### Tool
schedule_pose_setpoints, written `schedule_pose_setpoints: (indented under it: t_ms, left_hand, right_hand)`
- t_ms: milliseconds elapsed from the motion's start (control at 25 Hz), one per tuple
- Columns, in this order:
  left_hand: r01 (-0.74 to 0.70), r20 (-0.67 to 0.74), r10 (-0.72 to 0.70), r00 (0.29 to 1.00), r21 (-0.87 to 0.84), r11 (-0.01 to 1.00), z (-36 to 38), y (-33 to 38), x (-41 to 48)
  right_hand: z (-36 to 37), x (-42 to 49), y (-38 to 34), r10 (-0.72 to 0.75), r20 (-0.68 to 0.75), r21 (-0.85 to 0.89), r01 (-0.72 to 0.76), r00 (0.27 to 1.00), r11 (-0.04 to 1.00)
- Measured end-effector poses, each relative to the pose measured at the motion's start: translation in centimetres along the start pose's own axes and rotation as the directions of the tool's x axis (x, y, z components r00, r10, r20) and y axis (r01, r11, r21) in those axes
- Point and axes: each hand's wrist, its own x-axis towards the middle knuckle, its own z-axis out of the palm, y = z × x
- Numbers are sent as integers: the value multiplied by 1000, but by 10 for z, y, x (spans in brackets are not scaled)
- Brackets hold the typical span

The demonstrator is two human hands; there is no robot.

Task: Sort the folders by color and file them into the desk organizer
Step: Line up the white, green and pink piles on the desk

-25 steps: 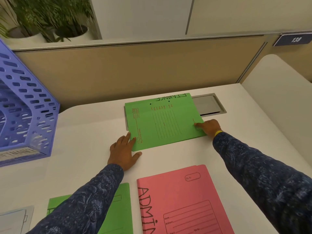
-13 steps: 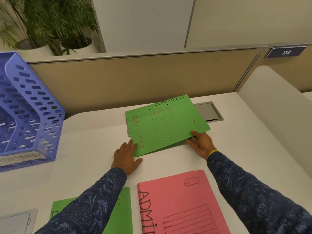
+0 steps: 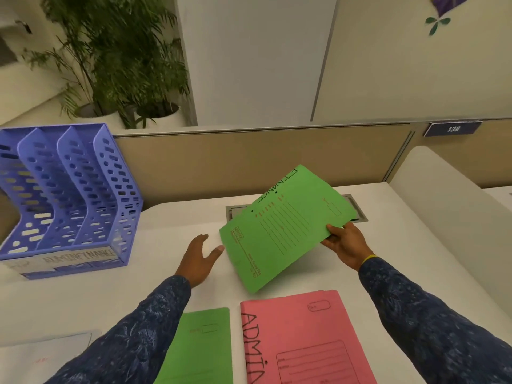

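A green folder (image 3: 282, 228) marked FINANCE hangs tilted above the white desk (image 3: 166, 239), pinched at its right edge by my right hand (image 3: 346, 245). My left hand (image 3: 201, 259) hovers open just left of the folder's lower corner, fingers spread, not touching it. A pink folder (image 3: 304, 342) marked ADMIN lies flat near the front edge. Beside it on the left lies a second green folder (image 3: 202, 347), partly hidden by my left sleeve. The blue desk organizer (image 3: 69, 195) with several upright slots stands at the far left, labelled ADMIN and FINANCE on its base.
A metal cable hatch (image 3: 357, 212) is set into the desk behind the raised folder. A beige partition (image 3: 221, 159) closes the back of the desk. Potted plants (image 3: 116, 65) stand behind it. A pale folder or sheet (image 3: 41, 353) lies at the front left corner.
My right hand has lifted the green folder off the desk and tilted it. My left hand came off the folder's corner and opened. The view tipped up, showing the whole organizer.
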Motion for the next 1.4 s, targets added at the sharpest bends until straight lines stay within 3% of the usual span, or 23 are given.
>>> schedule_pose_setpoints:
  t_ms: [280,640,920,1120,1280,1400]
  left_hand:
    - [17,47,-12,999,-108,994,-32,5,-53]
    - [244,316,-122,941,-379,893,-51,-57,-185]
    - [353,289,-235,928,-483,801,-31,-131,-294]
    - [331,168,-287,943,-567,755,-39,-160,-337]
    - [285,66,-303,951,-576,767,-54,-173,-348]
    - [262,-6,-318,948,-552,791,-60,-181,-348]
  right_hand:
    - [1,-79,-14,82,157,-54,-75,984,996]
    - [0,-174,56,300,206,-180,-266,931,947]
    - [27,-245,139,305,175,-250,-257,936,933]
    - [59,-285,184,277,111,-324,-229,954,918]
    - [80,-296,211,255,64,-317,-222,965,922]
    - [95,-301,226,230,91,-425,-171,969,889]
